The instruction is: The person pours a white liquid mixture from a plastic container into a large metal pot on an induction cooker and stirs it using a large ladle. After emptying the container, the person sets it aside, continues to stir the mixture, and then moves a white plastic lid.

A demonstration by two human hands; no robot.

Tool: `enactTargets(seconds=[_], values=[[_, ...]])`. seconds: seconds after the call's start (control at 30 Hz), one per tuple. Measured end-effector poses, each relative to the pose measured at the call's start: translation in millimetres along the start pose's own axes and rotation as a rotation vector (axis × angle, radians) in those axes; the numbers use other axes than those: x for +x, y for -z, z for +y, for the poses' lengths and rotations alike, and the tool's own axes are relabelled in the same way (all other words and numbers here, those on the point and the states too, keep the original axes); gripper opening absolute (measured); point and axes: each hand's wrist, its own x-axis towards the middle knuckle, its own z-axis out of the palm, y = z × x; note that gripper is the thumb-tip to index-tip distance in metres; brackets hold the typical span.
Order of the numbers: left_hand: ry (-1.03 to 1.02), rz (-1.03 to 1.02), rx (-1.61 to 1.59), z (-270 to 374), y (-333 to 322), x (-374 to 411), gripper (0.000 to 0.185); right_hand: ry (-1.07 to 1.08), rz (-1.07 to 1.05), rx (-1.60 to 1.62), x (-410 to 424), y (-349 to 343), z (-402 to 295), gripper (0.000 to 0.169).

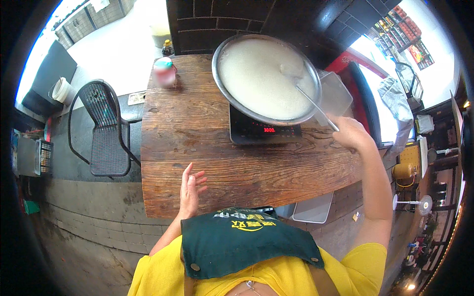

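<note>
A large round metal basin (222, 88) of milky white liquid (255, 77) rests on a black induction cooker (240, 133) whose red display is lit. Gripped in my right hand (350, 132) is the thin metal handle of a ladle (314, 105), slanting over the basin's right rim. The ladle's bowl shows faintly at the surface of the liquid. My left hand (190, 190) is held above the front left of the wooden table (177, 129), fingers apart and holding nothing.
At the table's back left stands a red jar (164, 74) with a teal top. Right of the basin lies a translucent plastic container or lid (336, 92). A black wicker chair (109, 137) is left of the table; a white bucket (62, 90) stands farther left. A red-framed fridge (355, 61) is at right.
</note>
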Motion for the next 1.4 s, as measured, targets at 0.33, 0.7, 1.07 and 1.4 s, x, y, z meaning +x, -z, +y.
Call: enactTargets(seconds=[0.33,0.7,1.07,1.4], values=[[-0.004,-0.033,0.021,-2,-4,1,0.051,-0.014,-0.367,0.985,-38,-7,57,0.066],[-0.026,-0.044,0.045,1,-6,1,0.052,0.267,-0.714,1.965,1,-101,24,0.060],[-0.005,-0.030,0.046,4,-8,0,0.052,0.382,-0.725,2.702,-14,-131,-21,0.035],[-0.020,-0.070,0.074,4,-11,7,0.053,0.540,-0.576,2.778,-41,-115,-2,0.058]])
